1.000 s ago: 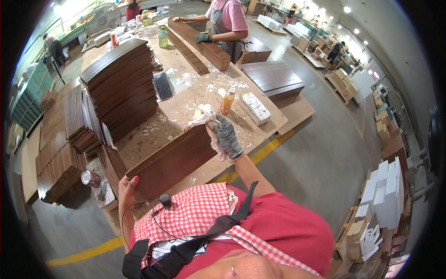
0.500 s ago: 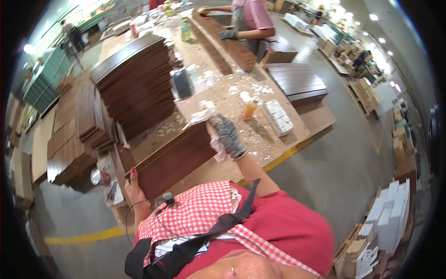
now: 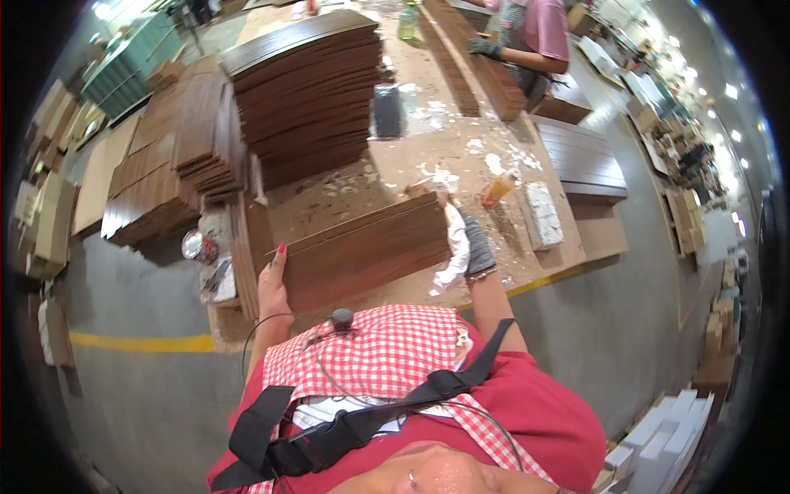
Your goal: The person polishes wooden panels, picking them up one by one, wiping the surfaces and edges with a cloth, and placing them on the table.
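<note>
A dark brown wooden board [image 3: 362,255] is held on its long edge before me, its broad face turned toward me. Bare, with red nail polish, my left hand [image 3: 273,284] is closed on the board's left end, thumb at the top edge. At the opposite end my right hand [image 3: 476,247], in a grey knit glove, is closed around a crumpled white rag [image 3: 453,251] that lies against the board. The glove's fingertips are partly hidden behind the rag and the board.
Beyond the board, a tall stack of brown boards [image 3: 304,99] stands on the worktable [image 3: 411,165]. To the right lie an orange bottle [image 3: 498,189] and a white block [image 3: 542,216]. Left are more board piles [image 3: 156,185] and a can [image 3: 197,245]. A co-worker's gloved hand [image 3: 485,48] rests on long brown pieces.
The board has turned to lie more level across my view, and its face shows more fully. Both hands still hold its ends. My view has shifted, so the table appears further up and right.
</note>
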Demonstrator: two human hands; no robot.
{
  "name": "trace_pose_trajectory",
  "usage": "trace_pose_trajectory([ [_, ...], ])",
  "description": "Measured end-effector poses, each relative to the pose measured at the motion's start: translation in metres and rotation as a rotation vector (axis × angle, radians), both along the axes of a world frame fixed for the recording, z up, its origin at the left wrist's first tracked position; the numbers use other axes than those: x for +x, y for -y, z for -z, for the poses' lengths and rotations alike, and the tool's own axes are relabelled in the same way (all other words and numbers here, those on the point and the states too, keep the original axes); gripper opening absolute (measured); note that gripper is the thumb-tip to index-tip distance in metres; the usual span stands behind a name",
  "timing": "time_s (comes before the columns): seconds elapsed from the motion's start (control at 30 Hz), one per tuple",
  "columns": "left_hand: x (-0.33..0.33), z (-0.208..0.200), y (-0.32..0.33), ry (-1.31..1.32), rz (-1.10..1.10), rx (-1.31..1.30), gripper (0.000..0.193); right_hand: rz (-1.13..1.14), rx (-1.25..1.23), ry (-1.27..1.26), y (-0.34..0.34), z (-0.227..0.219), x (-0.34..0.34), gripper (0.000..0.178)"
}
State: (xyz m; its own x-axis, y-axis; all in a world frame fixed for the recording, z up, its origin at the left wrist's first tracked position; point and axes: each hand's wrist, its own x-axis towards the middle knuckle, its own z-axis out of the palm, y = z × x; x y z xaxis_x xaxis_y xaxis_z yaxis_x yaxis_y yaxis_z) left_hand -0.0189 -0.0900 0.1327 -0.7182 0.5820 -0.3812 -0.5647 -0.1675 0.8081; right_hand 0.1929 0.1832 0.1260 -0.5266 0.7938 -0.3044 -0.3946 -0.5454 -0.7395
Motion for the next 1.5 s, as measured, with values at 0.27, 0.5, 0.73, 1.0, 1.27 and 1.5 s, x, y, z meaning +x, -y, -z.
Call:
trace_pose_trajectory([
  [0.27, -0.005, -0.006, 0.005, 0.170, 0.023, 0.095, 0.081, -0.146, 0.044, 0.251, -0.029, 0.047, 0.015, 0.032],
  [0.5, -0.006, -0.009, 0.001, 0.031, 0.031, 0.011, 0.050, -0.183, 0.077, 0.162, -0.075, 0.152, 0.021, 0.045],
  [0.73, -0.055, -0.083, 0.042, -0.671, -0.273, 0.008, 0.031, 0.011, -0.125, 0.099, -0.018, 0.026, 0.019, 0.046],
  [1.0, -0.145, -0.132, 0.087, -0.613, -0.823, 0.130, 0.034, 0.057, -0.024, 0.267, -0.030, 0.028, 0.049, 0.042],
  [1.27, -0.259, -0.112, 0.027, -0.641, -1.193, -0.091, 0.041, 0.012, 0.046, 0.166, -0.031, 0.024, 0.061, 0.044],
  [1.5, -0.327, -0.112, -0.039, -0.484, -1.276, -0.257, 0.042, -0.022, 0.076, 0.104, -0.030, 0.024, 0.064, 0.046],
])
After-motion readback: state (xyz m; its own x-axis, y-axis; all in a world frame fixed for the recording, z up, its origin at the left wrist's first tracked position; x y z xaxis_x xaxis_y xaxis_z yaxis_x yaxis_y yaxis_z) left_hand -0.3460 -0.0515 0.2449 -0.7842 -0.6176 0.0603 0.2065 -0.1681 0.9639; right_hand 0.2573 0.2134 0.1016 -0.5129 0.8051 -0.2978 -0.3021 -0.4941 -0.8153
